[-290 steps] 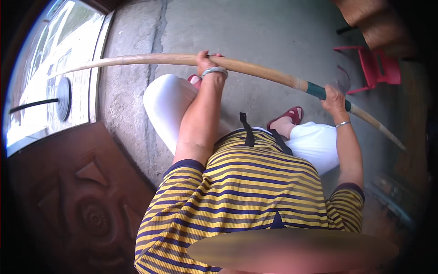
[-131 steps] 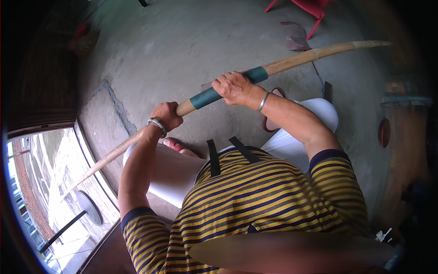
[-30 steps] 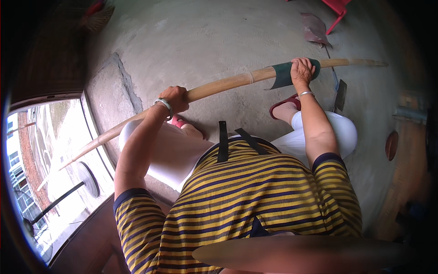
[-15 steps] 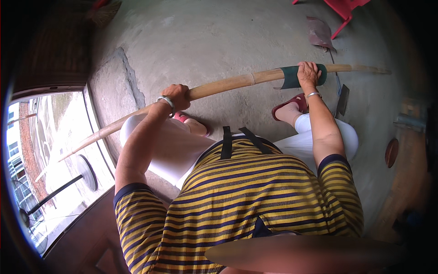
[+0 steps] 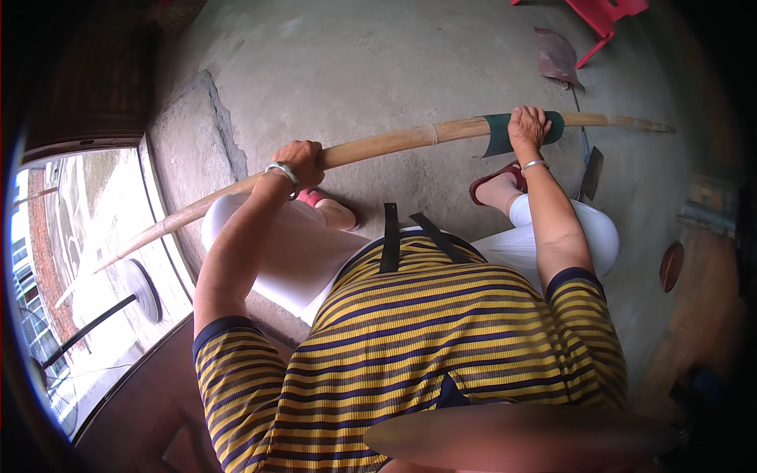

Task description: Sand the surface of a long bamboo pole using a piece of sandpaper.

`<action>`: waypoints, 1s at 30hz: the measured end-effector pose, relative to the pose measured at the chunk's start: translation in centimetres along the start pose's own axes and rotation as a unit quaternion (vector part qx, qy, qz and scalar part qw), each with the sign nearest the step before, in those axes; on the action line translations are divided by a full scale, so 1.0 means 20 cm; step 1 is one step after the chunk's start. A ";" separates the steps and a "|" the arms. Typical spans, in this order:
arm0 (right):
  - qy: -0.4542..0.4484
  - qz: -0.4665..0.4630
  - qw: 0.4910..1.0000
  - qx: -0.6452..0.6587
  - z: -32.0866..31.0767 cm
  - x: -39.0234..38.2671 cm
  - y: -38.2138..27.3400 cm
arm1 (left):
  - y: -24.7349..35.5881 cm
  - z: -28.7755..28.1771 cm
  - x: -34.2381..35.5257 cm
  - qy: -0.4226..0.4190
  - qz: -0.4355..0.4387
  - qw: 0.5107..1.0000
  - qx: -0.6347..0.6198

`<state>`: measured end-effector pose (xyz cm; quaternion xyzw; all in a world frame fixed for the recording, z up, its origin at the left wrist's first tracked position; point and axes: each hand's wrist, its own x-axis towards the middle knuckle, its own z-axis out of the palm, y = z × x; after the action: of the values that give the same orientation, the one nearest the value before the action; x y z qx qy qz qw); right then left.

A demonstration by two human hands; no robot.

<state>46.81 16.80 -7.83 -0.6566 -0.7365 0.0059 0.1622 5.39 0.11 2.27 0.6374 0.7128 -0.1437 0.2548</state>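
Note:
A long, pale bamboo pole (image 5: 386,145) with ring-like joints runs across in front of me, over my knees, its thin left end reaching toward the doorway. My left hand (image 5: 301,160), with a bangle at the wrist, is wrapped round the pole above my left knee. Farther right, a dark green sheet (image 5: 497,135) curls round the pole. My right hand (image 5: 528,128), also with a bangle, is closed over this sheet and the pole inside it. The fingertips under the pole are hidden on both hands.
A dark flat blade (image 5: 591,175) and a thin cord lie beyond my right knee. Farther off are a brownish cloth-like piece (image 5: 557,58) and a red plastic chair (image 5: 603,24). At left, a round disc on a rod (image 5: 143,291) stands by the bright doorway. The concrete floor (image 5: 331,71) is cracked.
Both hands keep their grip. My right hand has shifted slightly left on the green sheet. The left hand and the pole's left end have moved a little left and up.

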 end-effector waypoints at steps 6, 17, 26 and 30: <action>-0.047 -0.187 0.976 0.105 -0.06 -0.34 -0.86 | -0.06 0.08 0.01 0.002 0.002 1.000 0.017; -0.082 -0.064 0.994 -0.034 0.01 -0.09 -0.37 | -0.04 0.06 0.03 0.008 0.009 1.000 0.008; -0.027 -0.087 0.996 0.020 0.01 -0.07 -0.25 | -0.04 0.03 -0.01 -0.005 -0.002 1.000 -0.010; -0.040 -0.007 0.998 -0.046 0.02 0.01 -0.15 | -0.02 0.01 0.02 -0.016 -0.003 1.000 -0.010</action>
<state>43.73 16.67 -7.45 -0.6573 -0.7466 -0.0034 0.1024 4.98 0.21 1.87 0.6305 0.7117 -0.1479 0.2721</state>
